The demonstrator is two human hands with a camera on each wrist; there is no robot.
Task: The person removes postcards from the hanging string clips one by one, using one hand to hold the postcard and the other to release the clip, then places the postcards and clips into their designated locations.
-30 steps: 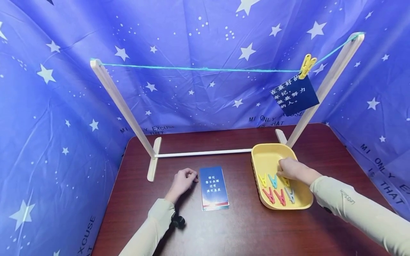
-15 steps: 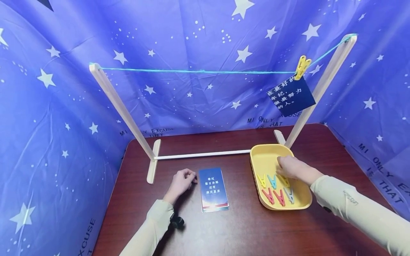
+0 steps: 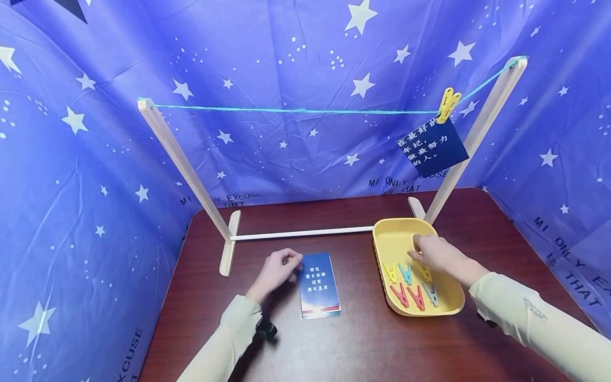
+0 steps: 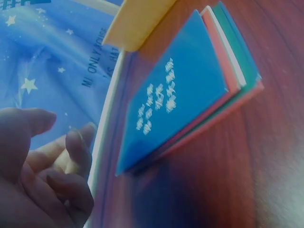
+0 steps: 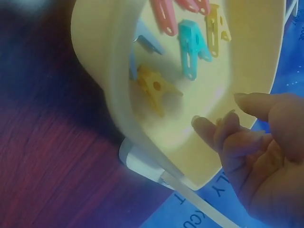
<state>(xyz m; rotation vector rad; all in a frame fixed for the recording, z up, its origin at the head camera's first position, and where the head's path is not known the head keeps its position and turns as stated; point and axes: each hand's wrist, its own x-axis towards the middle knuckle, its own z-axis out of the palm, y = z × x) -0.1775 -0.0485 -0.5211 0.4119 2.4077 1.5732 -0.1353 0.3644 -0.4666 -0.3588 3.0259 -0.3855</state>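
Observation:
My left hand point(image 3: 279, 270) is at the upper left corner of a stack of cards point(image 3: 320, 286), blue on top with white writing. In the left wrist view its fingers point(image 4: 78, 147) are loosely bent, the thumb stands apart, and they hold nothing; a gap shows between them and the cards point(image 4: 175, 90). Over the yellow tray point(image 3: 398, 233) hovers my right hand point(image 3: 444, 257), fingers relaxed and holding nothing. Several clothespins lie in the tray: yellow, blue, red and grey. A yellow clothespin point(image 5: 153, 89) is nearest the right fingertips, apart from them.
Behind the cards stands a wooden frame with a left post point(image 3: 186, 170), a right post point(image 3: 477, 138) and a turquoise string point(image 3: 296, 111). A yellow clothespin point(image 3: 447, 105) holds a dark blue card point(image 3: 431, 148) on the string near the right post. A starry curtain surrounds the table.
My left hand has moved right to the card stack's corner, and its fingers have spread a little. The right hand has loosened slightly over the tray. The head view has shifted slightly.

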